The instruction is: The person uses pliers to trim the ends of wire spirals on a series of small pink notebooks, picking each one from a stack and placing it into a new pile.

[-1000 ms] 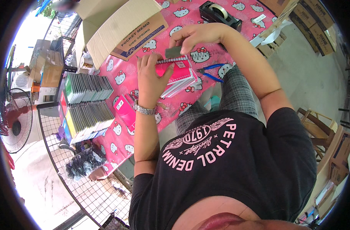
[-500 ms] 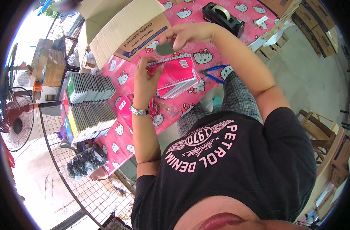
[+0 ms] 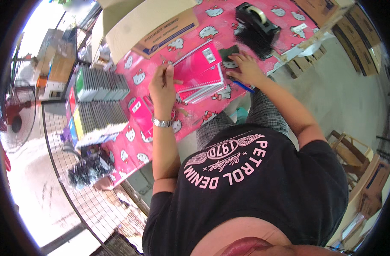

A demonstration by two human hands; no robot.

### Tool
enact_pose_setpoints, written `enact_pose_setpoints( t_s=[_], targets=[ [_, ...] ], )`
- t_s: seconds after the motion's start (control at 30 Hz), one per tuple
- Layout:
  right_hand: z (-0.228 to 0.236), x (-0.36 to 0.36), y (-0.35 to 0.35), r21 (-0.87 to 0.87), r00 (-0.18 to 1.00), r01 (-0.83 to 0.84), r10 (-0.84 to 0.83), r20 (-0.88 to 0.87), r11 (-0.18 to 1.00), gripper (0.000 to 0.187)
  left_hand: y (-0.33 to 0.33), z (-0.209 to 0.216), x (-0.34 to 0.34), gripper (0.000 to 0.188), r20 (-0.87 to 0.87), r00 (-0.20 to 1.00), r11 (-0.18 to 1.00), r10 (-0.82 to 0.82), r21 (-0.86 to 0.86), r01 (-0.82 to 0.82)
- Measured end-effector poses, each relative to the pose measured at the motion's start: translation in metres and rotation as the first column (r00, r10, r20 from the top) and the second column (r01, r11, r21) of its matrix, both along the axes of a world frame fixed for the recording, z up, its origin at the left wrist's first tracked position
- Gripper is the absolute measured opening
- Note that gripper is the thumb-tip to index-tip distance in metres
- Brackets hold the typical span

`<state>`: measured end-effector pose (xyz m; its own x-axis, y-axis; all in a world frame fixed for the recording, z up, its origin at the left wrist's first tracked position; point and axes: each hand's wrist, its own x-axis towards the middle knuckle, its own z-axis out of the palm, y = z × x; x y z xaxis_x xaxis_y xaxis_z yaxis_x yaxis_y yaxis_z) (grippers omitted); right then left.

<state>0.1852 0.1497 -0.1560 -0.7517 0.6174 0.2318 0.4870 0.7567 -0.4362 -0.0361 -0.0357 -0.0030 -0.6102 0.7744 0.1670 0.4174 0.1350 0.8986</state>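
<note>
A pink spiral notebook (image 3: 195,64) lies tilted on top of a small stack of similar notebooks (image 3: 203,87) on the table. My left hand (image 3: 163,85), with a metal watch at its wrist, is at the notebook's left edge. Its fingers are curled and the thumb rests on the cover. To the right of the stack, my right hand (image 3: 248,70) is palm down with fingers spread. Its fingertips touch a dark green flat pad (image 3: 229,53). Blue-handled pliers (image 3: 244,86) lie just under that hand, partly hidden by it.
A pink patterned cloth (image 3: 205,117) covers the table. Behind stand an open cardboard box (image 3: 167,36) and a black tape dispenser (image 3: 257,25). Rows of upright notebooks (image 3: 99,106) line the left, beside another pink notebook (image 3: 141,113). A fan (image 3: 17,113) stands farther left.
My right hand has moved from above the notebook to the table on the right, taking the dark pad along. The top notebook has turned, and its spiral edge is less visible.
</note>
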Motion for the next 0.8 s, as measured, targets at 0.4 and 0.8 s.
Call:
enact_pose_setpoints(
  t_s=[0.4, 0.8],
  targets=[
    [0.081, 0.033, -0.055, -0.153, 0.853, 0.05, -0.122, -0.508, 0.987, 0.055, -0.001, -0.004, 0.002, 0.017, 0.111, 0.992, 0.997, -0.054, 0.069, 0.047],
    [0.162, -0.034, -0.093, 0.212, 0.874, -0.212, 0.282, -0.397, 0.954, 0.053, -0.001, -0.014, 0.011, 0.022, 0.032, 0.999, 0.987, -0.033, 0.161, 0.028]
  ],
)
